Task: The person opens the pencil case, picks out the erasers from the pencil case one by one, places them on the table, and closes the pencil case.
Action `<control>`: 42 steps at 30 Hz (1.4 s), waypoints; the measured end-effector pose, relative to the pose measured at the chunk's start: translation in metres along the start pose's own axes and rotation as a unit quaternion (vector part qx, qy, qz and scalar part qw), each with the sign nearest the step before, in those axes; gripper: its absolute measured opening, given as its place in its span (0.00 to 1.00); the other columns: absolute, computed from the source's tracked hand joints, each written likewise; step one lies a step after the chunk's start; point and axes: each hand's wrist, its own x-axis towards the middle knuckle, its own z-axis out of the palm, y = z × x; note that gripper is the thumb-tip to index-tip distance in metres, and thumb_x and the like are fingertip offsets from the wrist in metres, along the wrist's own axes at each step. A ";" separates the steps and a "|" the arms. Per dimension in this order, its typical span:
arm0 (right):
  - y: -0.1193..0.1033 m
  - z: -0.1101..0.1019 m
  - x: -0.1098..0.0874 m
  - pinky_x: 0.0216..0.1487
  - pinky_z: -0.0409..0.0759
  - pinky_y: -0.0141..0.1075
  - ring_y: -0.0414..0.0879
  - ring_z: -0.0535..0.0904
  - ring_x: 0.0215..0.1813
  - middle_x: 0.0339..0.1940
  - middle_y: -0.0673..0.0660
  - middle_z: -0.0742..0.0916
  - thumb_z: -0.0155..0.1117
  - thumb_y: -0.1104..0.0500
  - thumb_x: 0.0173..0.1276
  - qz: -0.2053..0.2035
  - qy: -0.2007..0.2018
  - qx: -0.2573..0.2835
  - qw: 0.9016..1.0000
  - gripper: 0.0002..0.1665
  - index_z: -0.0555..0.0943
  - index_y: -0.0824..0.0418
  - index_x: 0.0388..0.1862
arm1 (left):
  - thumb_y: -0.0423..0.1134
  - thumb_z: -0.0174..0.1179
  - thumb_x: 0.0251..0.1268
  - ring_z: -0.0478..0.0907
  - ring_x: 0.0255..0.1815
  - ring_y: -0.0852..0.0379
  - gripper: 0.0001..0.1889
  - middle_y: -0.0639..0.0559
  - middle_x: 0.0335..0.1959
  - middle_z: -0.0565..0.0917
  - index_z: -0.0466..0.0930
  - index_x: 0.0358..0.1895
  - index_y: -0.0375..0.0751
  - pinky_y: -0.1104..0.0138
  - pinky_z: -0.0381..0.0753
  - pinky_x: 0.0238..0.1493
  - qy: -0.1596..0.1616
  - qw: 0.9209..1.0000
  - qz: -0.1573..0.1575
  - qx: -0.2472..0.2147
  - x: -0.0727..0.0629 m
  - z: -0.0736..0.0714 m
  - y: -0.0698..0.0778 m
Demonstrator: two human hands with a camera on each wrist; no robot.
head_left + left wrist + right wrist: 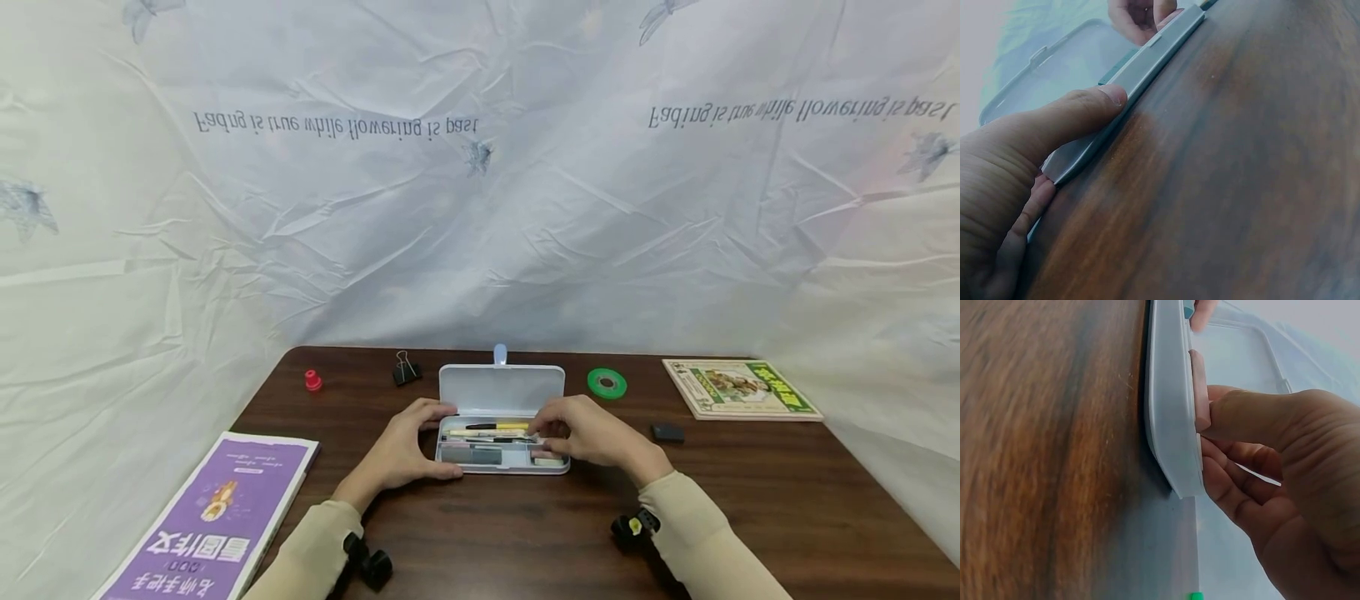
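A white pencil case [512,468] lies on the dark wooden table with its lid [501,388] raised at the back. Inside are several pens [495,432] and a grey block-like item [471,455]. My left hand [401,446] grips the case's left end, the thumb [1094,106] along the front wall and the fingers around the back corner. Over the right end of the case, my right hand [588,433] pinches a pinkish eraser [1199,390] at the rim between thumb and fingers. A pale piece [550,462] lies in the compartment below it.
On the left lie a purple book [213,517], a small red object [312,381] and a black binder clip [406,369]. To the right are a green tape roll [607,383], a small black block [667,432] and a stack of picture books [741,389]. A white printed sheet hangs behind.
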 end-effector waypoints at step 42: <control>0.036 -0.059 -0.143 0.37 0.86 0.31 0.31 0.84 0.40 0.40 0.39 0.87 0.84 0.73 0.62 0.037 0.169 -0.095 0.980 0.25 0.87 0.44 0.40 | 0.60 0.91 0.48 0.84 0.68 0.49 0.49 0.52 0.71 0.79 0.81 0.75 0.47 0.50 0.83 0.72 0.005 1.000 0.002 -0.005 -0.001 0.001 -0.001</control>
